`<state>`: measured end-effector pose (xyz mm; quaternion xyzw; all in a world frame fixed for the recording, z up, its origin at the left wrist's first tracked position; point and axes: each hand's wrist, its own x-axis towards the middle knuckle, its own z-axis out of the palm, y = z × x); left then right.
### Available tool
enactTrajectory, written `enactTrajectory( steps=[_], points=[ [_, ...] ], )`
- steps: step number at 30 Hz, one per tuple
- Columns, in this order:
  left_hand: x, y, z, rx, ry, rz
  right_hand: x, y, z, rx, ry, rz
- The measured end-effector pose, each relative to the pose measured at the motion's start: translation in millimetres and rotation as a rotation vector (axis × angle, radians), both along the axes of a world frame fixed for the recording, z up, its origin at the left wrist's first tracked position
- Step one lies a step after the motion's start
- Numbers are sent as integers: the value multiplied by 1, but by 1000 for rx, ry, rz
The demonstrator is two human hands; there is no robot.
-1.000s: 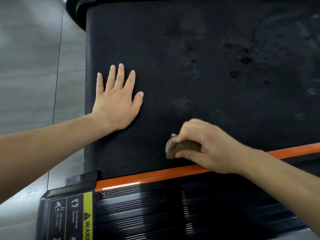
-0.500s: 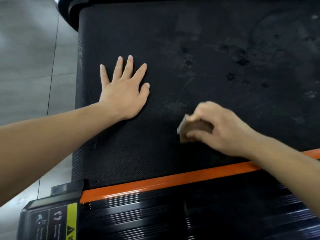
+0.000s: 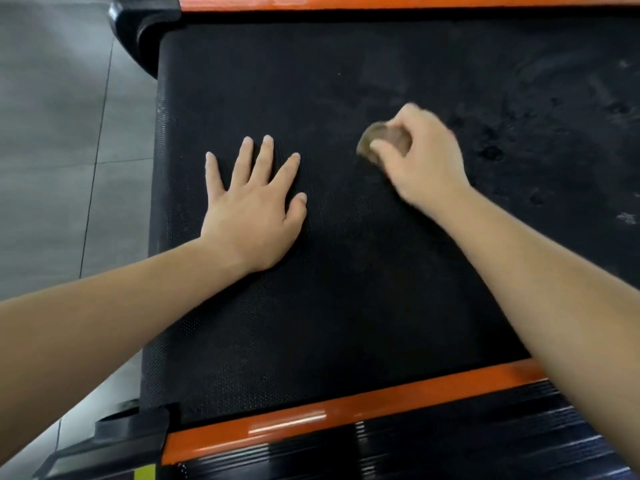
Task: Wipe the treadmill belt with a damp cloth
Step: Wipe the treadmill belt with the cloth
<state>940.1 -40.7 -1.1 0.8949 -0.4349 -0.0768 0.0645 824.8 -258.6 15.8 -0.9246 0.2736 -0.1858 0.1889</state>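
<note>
The black textured treadmill belt (image 3: 346,306) fills most of the view. My left hand (image 3: 252,206) lies flat on its left part, fingers spread and straight. My right hand (image 3: 422,161) grips a small bunched brownish cloth (image 3: 377,138) and presses it on the belt at the middle, a hand's width right of my left hand. Fingers cover most of the cloth; only its left end shows. Dark damp spots and pale smears (image 3: 491,152) mark the belt to the right of the cloth.
An orange side rail (image 3: 311,415) runs along the near edge with a black ribbed foot rail (image 3: 415,452) below it. Another orange rail (image 3: 381,1) edges the far side. Grey floor tiles (image 3: 69,150) lie to the left, past the black end cap (image 3: 142,32).
My right hand has slid the cloth away from the near orange rail toward the belt's middle. My left hand stays flat on the belt. The camera has shifted, showing the far rail.
</note>
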Motion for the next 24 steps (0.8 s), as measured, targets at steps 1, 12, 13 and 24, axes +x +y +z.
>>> enactTrajectory(
  steps=[1, 12, 13, 24],
  points=[
    [0, 0, 0, 0, 8, 1, 12, -10, 1, 31, -11, -67],
    [58, -39, 6, 0, -5, -103, 42, -36, 5, -11, 12, -76],
    [58, -39, 4, -1, -5, -99, 50, -43, 6, 19, -3, -149],
    [95, -53, 2, -3, -78, -75, 73, -45, 2, 46, -42, -62]
  ],
)
